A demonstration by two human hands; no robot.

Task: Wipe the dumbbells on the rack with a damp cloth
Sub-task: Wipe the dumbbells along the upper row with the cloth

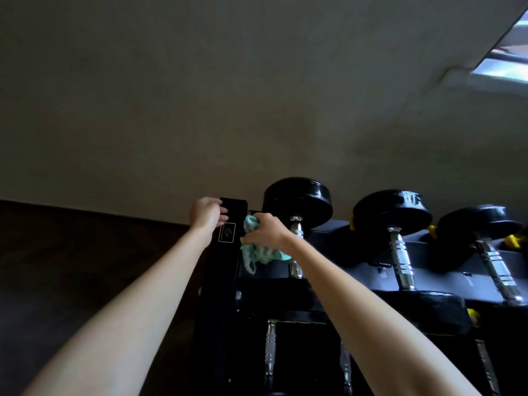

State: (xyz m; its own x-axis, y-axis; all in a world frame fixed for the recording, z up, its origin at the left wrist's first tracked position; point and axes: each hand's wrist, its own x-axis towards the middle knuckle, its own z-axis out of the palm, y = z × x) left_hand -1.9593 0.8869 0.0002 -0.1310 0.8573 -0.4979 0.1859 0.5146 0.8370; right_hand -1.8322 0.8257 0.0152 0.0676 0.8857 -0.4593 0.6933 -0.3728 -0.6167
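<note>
Far left end of the rack [445,252]: the left hand [204,214] has its fingers curled over the top of the upright post [225,270], right above a little white-outlined sticker [227,232]. Just beside it, the right hand [267,231] is clutching a bunched-up teal cloth [251,254], with a tail of it hanging below the palm. The cloth sits at the left end of the top tier, between the post and the chrome handle of the first dumbbell [297,200]. Honestly can't tell if the cloth touches that dumbbell or just the rack rail, since the hand covers that bit. Going right along the top tier there's a second dumbbell [393,210], then a third dumbbell [483,224] near the right end, all with black heads and ribbed chrome handles, far heads up by the wall [200,110]. Yellow saddles [513,242] peek out beside the heads. The lower tier holds more dumbbells [270,351], mostly in shadow. A bright window [505,64] sits way up on the right.
</note>
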